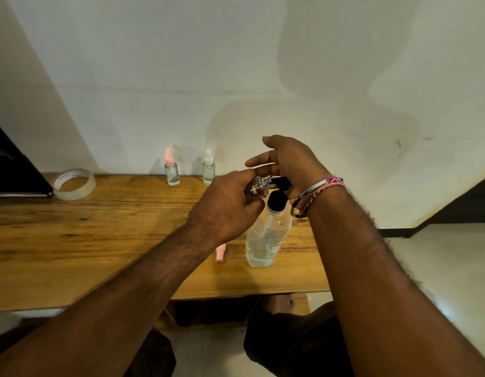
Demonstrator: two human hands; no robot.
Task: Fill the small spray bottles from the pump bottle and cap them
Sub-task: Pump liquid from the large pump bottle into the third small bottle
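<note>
A small clear spray bottle (pixel 259 186) is gripped in the left hand (pixel 225 210), tilted with its neck at the black pump head (pixel 280 183) of the pump bottle (pixel 266 240), which stands on a wooden table (pixel 100 240). The pump head is pressed by the right hand (pixel 287 161), fingers straight. Two capped bottles (pixel 172 170) (pixel 208 168) are seen by the wall.

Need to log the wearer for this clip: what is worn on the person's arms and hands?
Both forearms are bare, with no sleeves or gloves in view. The right hand has a thin silver metal bangle at the wrist, next to a braided pink-and-white thread band. The left hand and its wrist show no jewellery or watch. No rings are visible.
</note>
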